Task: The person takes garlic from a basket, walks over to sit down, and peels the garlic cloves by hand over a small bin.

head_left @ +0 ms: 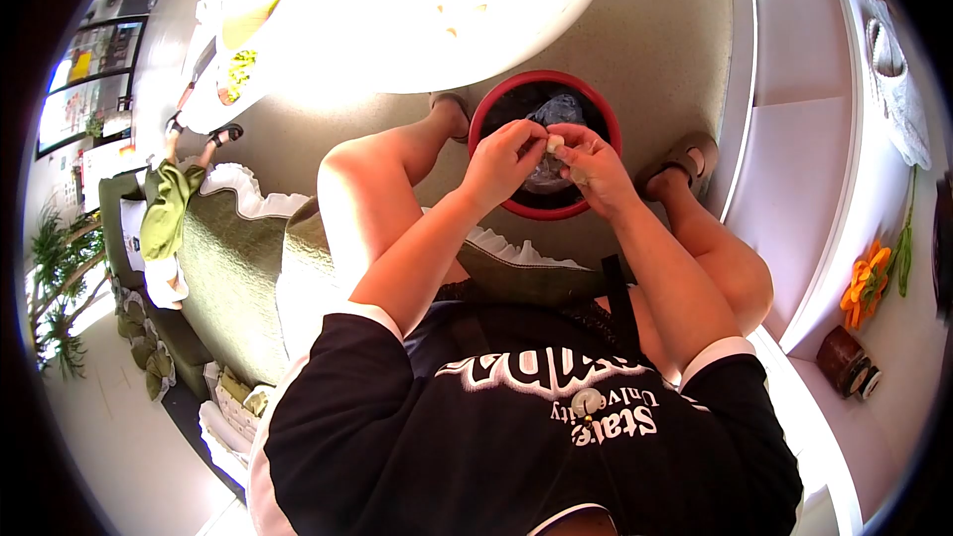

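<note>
Over a round bin with a red rim (pixel 479 129), my two hands meet fingertip to fingertip. Between them is a small cream-white piece that looks like a garlic clove (pixel 554 143). My right hand (pixel 598 167) pinches it between thumb and fingers. The fingers of my left hand (pixel 504 161) are closed at the clove's other side, their tips touching it. Beneath my hands, the bin is lined with a dark bag, and crumpled bluish clear plastic (pixel 558 111) lies inside.
A white round table (pixel 556 10), washed out by glare, stands just beyond the bin. To the left is a green-covered sofa (pixel 233 248), with another person's legs (pixel 189 129) farther off. White cabinets (pixel 804 159) line the right side, near an orange flower (pixel 867 283) and a dark jar (pixel 844 362).
</note>
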Tool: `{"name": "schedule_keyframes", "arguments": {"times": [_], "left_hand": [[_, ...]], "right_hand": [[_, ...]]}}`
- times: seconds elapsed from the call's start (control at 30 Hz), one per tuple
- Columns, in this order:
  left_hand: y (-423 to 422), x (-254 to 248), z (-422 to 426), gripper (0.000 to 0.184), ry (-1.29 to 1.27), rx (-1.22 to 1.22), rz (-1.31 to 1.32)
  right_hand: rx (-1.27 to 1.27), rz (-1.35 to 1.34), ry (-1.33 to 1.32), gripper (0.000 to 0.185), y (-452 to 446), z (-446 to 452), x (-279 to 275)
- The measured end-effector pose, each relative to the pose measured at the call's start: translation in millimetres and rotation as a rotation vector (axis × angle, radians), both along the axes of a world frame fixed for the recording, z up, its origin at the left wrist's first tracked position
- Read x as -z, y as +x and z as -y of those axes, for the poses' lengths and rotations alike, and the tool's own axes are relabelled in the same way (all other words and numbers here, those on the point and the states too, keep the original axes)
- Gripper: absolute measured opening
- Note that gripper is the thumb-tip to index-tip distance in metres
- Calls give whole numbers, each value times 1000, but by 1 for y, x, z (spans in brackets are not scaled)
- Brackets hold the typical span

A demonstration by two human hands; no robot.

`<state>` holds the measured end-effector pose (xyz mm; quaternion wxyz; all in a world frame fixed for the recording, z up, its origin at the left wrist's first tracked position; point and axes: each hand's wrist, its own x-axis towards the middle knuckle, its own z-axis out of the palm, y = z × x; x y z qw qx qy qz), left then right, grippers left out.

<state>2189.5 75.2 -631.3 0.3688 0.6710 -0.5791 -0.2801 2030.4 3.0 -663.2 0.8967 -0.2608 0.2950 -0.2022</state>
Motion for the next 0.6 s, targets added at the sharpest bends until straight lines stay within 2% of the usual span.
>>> {"name": "schedule_keyframes", "arguments": {"times": [0.07,0.17,0.37,0.47,0.53,0.6], "left_hand": [[0,0,0,11,-10,-5,13],[-4,-4,0,12,50,-68,-193],[-4,-3,0,14,54,-24,-118],[-2,3,1,16,102,-45,-329],[-1,5,2,17,219,-40,-380],[-1,5,2,17,319,-41,-455]], "right_hand": [[14,-9,-33,32,1,-1,-1],[47,-39,-97,27,2,-2,-2],[27,-64,-191,23,3,-3,1],[16,-82,-281,23,2,-3,1],[-10,-134,-412,22,2,-3,1],[-29,-145,-436,22,1,-3,0]]}}
